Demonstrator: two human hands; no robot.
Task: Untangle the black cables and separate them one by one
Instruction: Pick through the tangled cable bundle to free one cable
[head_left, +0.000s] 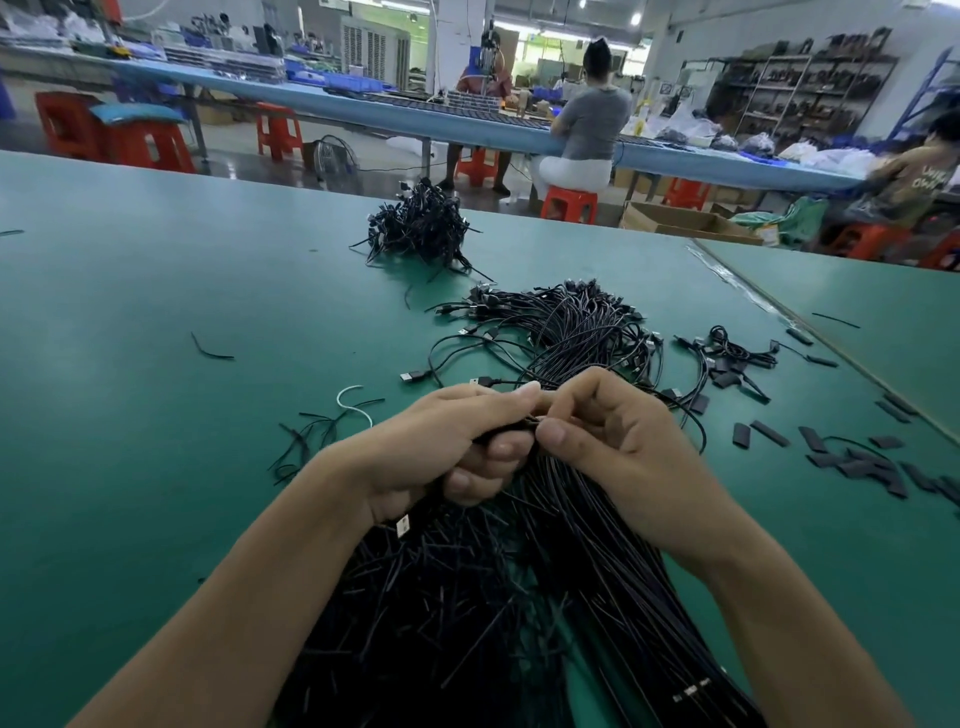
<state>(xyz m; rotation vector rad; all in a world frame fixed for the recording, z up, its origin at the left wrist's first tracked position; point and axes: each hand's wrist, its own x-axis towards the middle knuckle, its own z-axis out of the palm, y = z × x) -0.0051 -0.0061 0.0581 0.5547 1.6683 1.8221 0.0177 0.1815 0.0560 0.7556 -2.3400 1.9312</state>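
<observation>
Black, thin cables (519, 597) with cut ends fan toward us in a thick bundle on the near part of the green matted table (156, 312). Our left hand (441, 447) grips the bundle's neck, fingers curled round it; our right hand (618, 441) pinches strands just beside. Bare green lies wide to our left; a looped pile of black USB cables (571, 322) sits near ahead, the table's seam (810, 328) at right.
</observation>
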